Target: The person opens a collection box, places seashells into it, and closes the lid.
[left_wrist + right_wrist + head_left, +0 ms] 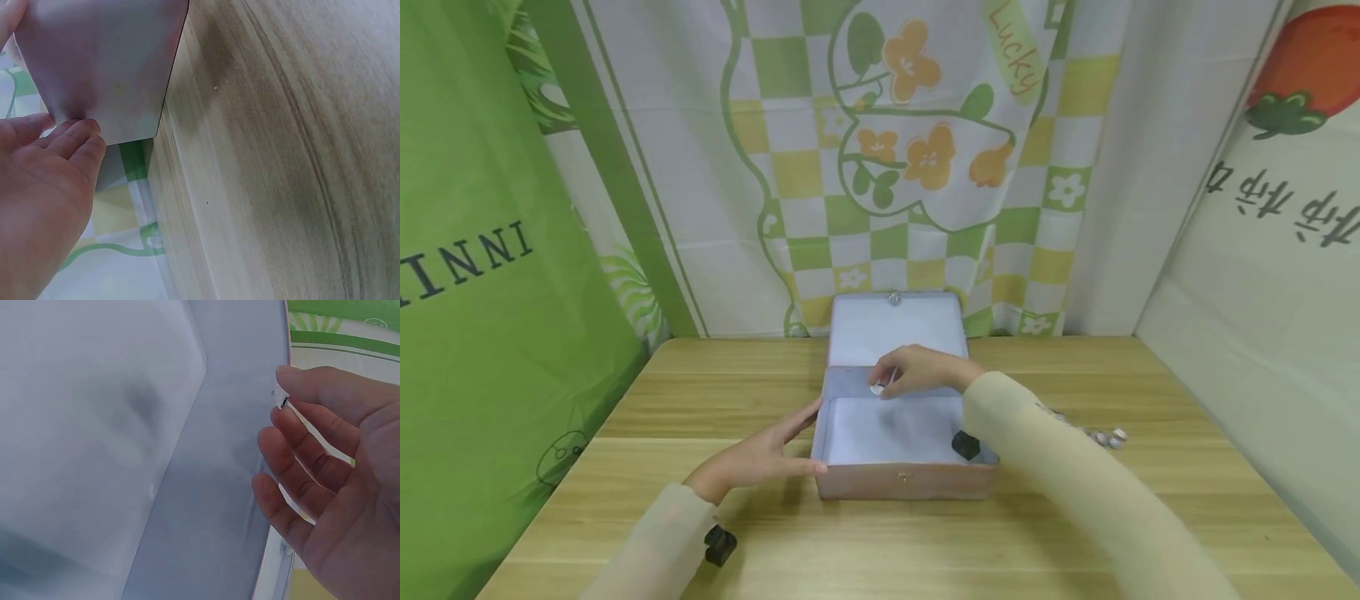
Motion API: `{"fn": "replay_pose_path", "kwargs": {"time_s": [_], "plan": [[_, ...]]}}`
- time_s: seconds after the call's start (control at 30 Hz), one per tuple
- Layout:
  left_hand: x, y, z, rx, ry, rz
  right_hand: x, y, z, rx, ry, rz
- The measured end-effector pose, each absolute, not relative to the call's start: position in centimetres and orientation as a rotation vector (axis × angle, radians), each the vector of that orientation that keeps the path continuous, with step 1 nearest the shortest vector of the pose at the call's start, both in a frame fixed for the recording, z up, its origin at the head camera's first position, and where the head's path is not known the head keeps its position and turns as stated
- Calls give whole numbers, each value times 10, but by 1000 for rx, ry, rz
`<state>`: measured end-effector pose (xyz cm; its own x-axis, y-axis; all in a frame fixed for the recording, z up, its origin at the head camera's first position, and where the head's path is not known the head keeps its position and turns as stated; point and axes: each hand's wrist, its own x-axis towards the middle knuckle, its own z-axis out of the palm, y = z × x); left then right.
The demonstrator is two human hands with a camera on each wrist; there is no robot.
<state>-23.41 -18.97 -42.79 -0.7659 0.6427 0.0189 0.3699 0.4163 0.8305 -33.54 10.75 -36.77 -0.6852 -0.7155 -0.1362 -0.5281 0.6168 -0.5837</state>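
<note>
A shallow box (906,482) with a pinkish outside and pale inside stands on the table, its lid (897,325) raised at the back. Over the box's rear part, my right hand (917,369) pinches a small white piece (280,396) between thumb and index finger; the other fingers are loosely bent. The piece is mostly covered, so its kind is unclear. My left hand (760,457) touches the box's left side with fairly straight fingers (78,140), and its thumb reaches the front left corner.
Several small, whitish, rounded pieces (1105,437) lie on the wooden table (1150,517) right of the box, partly behind the right sleeve. Dark wrist-camera mounts show at the right wrist (966,445) and left wrist (720,545). A patterned curtain (925,200) hangs behind.
</note>
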Motion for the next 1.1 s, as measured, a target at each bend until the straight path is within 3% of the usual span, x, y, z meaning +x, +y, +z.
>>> {"fn": "replay_pose_path", "kwargs": {"time_s": [1.1], "plan": [[-233, -189, -427, 830, 2394, 1261, -328, 116, -359, -1019, 2478, -687]]}}
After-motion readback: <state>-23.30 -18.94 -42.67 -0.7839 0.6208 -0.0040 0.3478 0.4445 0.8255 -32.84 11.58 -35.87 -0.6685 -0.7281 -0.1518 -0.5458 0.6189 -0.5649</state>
